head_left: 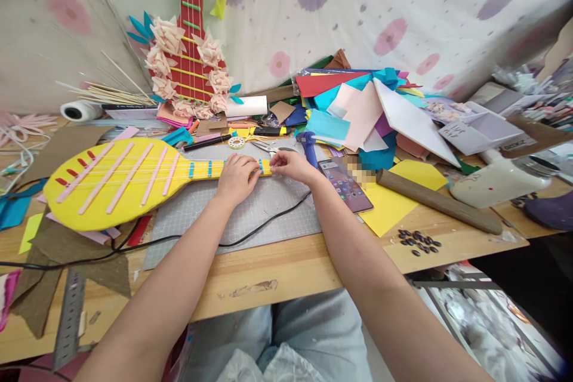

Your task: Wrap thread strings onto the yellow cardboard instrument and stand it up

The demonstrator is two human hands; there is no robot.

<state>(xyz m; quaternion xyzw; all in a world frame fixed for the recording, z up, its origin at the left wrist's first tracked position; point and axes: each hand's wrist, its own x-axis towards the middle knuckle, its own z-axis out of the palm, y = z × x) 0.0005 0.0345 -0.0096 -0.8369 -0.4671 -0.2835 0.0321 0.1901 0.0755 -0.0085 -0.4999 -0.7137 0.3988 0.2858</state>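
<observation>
A yellow craft guitar (134, 182) lies flat, its body to the left, with pink strips, small red pieces and thin pale strings across it. Blue strips cross its neck (201, 171). My left hand (237, 178) is curled over the neck near its far end and grips it. At the tip of the neck, my right hand (292, 166) has its fingertips pinched together; whatever they hold is too small to make out. Beneath the neck is a grey cutting mat (286, 215). Just behind my right hand stands a blue glue gun (308, 146).
A phone (345, 185) lies right of my hands, near a brown roll (439, 200) and black beads (418, 241). A black cable (264, 228) crosses the mat. Behind are scissors (268, 148), paper scraps (331, 125) and a red flowered guitar (190, 54). A white jar (501, 182) lies right.
</observation>
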